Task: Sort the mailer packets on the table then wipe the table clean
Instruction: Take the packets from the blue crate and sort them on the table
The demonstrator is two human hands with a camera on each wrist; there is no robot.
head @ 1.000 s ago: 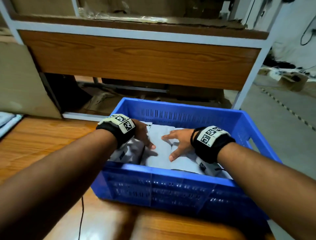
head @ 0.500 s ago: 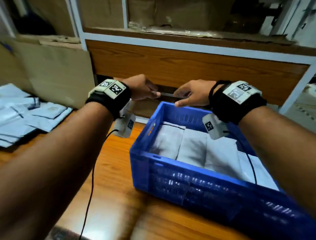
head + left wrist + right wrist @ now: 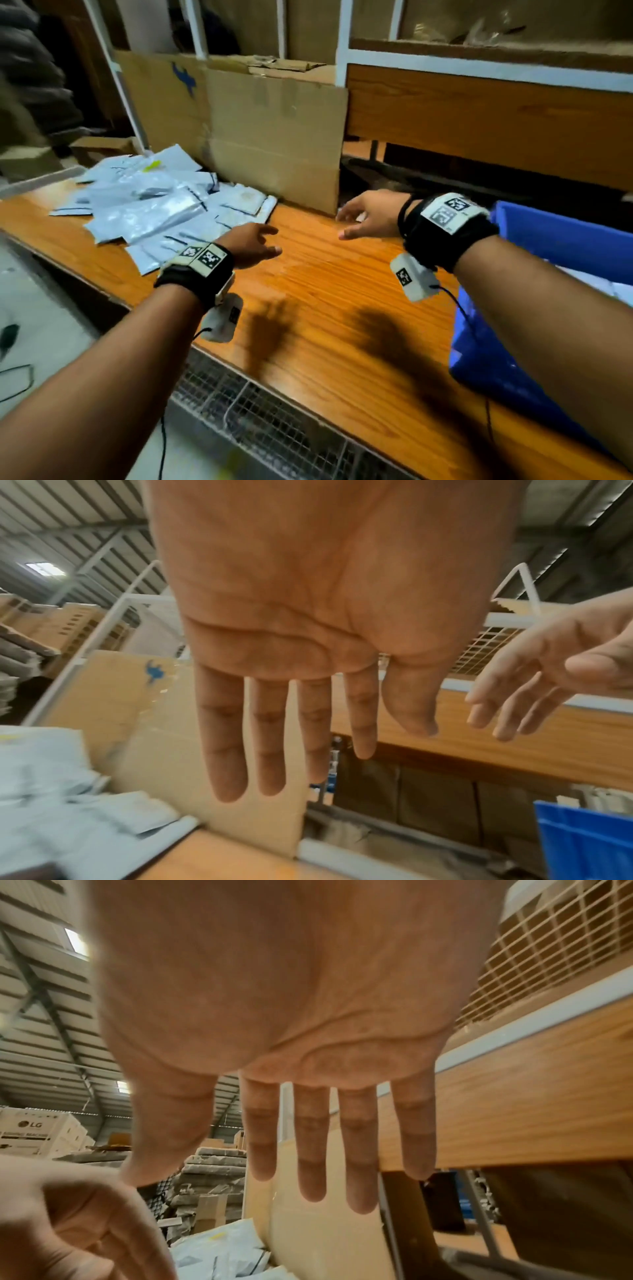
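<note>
Loose heap of pale mailer packets (image 3: 150, 209) on the wooden table (image 3: 342, 308), overlapping at all angles, pressed up against the foot of the upright cardboard sheet (image 3: 260, 137). Some glossy, some matte; edges slipping over one another. More packets already flat inside the blue crate (image 3: 565, 240), well to the right of the cardboard sheet at the table's end.

Left hand (image 3: 250, 245) just in front of the cardboard sheet and at the near right edge of the heap, above the wood, fingers straight and spread, holding nothing; the wrist view confirms four fingers (image 3: 226, 737) apart and bare. Right hand (image 3: 371, 214) beyond the cardboard sheet's right corner, between it and the crate, likewise spread and empty, fingers (image 3: 310, 1150) extended with gaps between them.

Likely step: reaching back to the heap for another batch. Best done by sliding flat fingers under the nearest few packets, not pinching from above, since slick film tends to fan out and slide. Squaring the batch between both palms before lifting, then carrying low toward the crate. Worth watching the packets nearest the table's front edge, left of the cardboard sheet: a careless sweep could push them off. No cloth visible for the wiping step.
</note>
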